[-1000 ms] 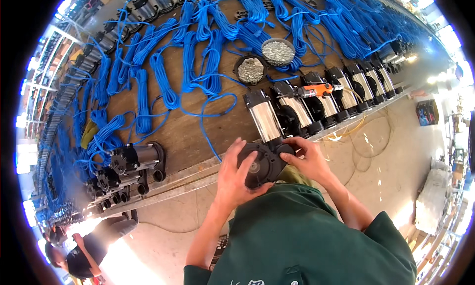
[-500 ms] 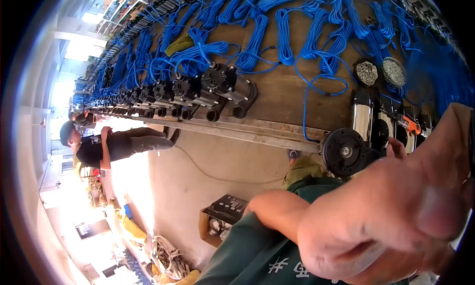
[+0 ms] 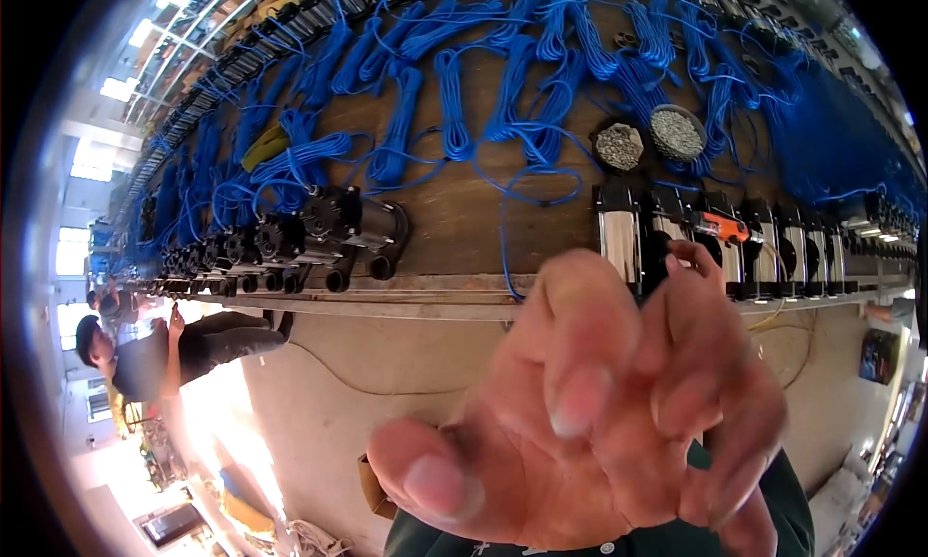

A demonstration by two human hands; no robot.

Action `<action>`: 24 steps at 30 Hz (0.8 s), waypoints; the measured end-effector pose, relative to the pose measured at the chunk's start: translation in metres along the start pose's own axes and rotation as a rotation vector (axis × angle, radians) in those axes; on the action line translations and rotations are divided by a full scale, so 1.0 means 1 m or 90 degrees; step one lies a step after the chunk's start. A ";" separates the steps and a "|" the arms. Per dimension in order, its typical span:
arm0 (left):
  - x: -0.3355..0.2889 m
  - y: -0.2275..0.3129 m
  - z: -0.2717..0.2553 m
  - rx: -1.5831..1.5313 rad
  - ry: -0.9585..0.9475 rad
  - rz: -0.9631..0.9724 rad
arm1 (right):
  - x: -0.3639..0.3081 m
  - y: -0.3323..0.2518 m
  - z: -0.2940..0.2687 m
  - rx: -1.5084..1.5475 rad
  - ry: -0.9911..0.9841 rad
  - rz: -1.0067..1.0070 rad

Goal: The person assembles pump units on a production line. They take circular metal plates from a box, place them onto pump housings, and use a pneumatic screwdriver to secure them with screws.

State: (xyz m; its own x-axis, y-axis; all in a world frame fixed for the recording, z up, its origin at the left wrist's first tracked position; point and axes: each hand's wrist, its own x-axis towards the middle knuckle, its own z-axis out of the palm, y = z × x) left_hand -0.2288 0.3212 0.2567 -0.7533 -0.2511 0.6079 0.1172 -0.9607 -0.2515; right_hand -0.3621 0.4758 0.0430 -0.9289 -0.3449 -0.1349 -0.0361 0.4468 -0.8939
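Bundles of blue cable [image 3: 393, 127] lie in rows over the brown top of the bench [image 3: 447, 236]; an olive-green cloth [image 3: 266, 149] rests among them at left. Beyond the bench's far left, shelving [image 3: 198, 37] rises, with bright windows [image 3: 92, 161] lower down. A co-worker [image 3: 145, 359] in dark clothing stands beside the bench; a second person [image 3: 113, 306], partly hidden, appears farther back. On the pale floor [image 3: 319, 427]: a thin hose [image 3: 333, 371], a partly covered cardboard box [image 3: 375, 486] and, lower left, a yellow bundle [image 3: 246, 514].
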 end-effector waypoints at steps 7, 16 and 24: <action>0.013 0.001 -0.024 -0.060 -0.078 -0.009 | 0.015 -0.005 -0.010 0.006 0.004 -0.058; 0.012 0.023 -0.007 -0.012 0.053 -0.034 | 0.108 0.014 -0.020 -0.103 0.026 -0.105; 0.015 0.079 -0.024 0.360 0.192 -0.017 | 0.232 0.016 0.005 -0.256 0.042 -0.222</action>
State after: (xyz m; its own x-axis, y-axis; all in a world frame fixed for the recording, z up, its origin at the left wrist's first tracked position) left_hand -0.2463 0.2442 0.2282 -0.9003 -0.2603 0.3489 0.3562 -0.9012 0.2467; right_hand -0.5766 0.3991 -0.0048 -0.8569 -0.4830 0.1800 -0.4736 0.6000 -0.6448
